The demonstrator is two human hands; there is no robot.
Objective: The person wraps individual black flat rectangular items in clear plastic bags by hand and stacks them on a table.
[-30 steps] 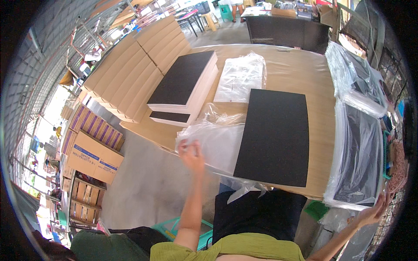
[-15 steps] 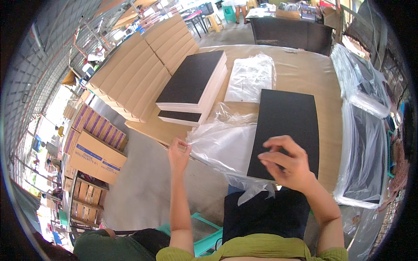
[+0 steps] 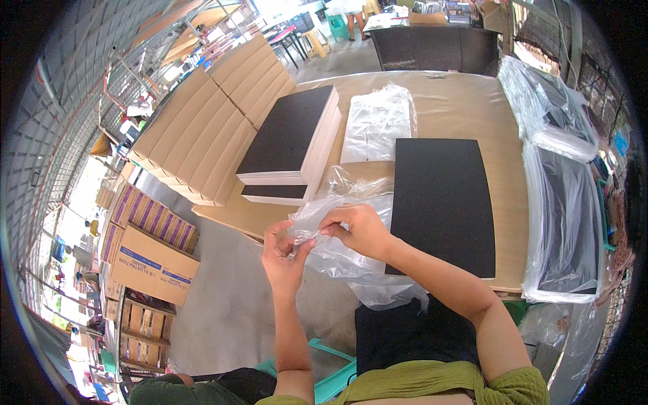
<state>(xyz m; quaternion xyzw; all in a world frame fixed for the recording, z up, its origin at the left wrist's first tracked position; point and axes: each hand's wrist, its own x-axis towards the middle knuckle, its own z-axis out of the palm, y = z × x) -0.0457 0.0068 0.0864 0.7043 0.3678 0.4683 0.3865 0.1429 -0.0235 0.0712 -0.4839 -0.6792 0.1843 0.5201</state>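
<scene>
A clear plastic bag (image 3: 341,260) lies at the table's near edge, its lower part hanging over the side. At its left end, my left hand (image 3: 283,263) is closed on the bag's edge, fingers curled and thumb up. Just right of it, my right hand (image 3: 358,229) pinches the same edge between thumb and fingers. A black board (image 3: 442,202) lies flat under my right forearm, beside the bag. Farther back is a pile of folded clear plastic bags (image 3: 379,125). To the left rises a stack of black-topped boards (image 3: 290,135) with pale edges.
Rows of brown cartons (image 3: 196,128) stand along the table's left side. Plastic-wrapped black boards (image 3: 563,229) lie at the right edge. On the floor at left are a printed carton (image 3: 152,263) and a wooden pallet (image 3: 145,331). Another person's dark green sleeve (image 3: 158,391) shows at lower left.
My right hand has moved left from above the black board to the bag's edge, taking hold of it beside my left hand. The bag's left end is lifted and bunched. The view has shifted slightly.
</scene>
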